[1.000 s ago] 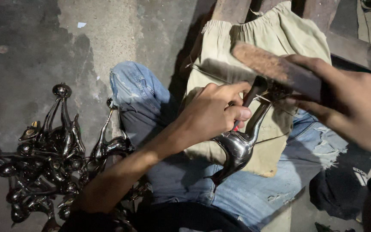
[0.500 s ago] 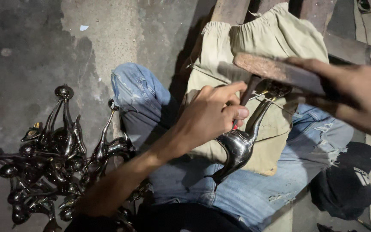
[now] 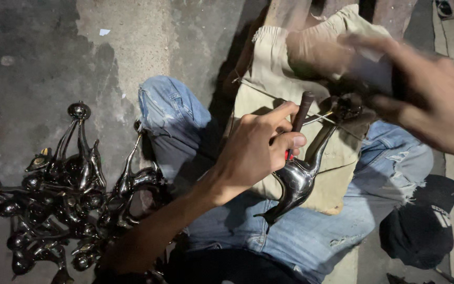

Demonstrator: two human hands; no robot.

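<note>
My left hand (image 3: 258, 152) is closed around a thin dark rod tool (image 3: 303, 108), held upright against a shiny metal bird-shaped figure (image 3: 298, 176). The figure lies on a beige cloth pad (image 3: 269, 94) over my lap, its long neck pointing up to the right. My right hand (image 3: 432, 100) is above and to the right, gripping a wooden block (image 3: 358, 55) that hovers over the top of the rod. Both the block and that hand are blurred.
A heap of several similar dark shiny metal figures (image 3: 64, 194) lies on the concrete floor (image 3: 43, 58) to the left. My legs in blue jeans (image 3: 174, 115) frame the pad. A black cap (image 3: 421, 226) sits at the lower right.
My right hand with the wooden block has moved up and a little right and is now blurred. My left hand, the rod and the figure stay where they were.
</note>
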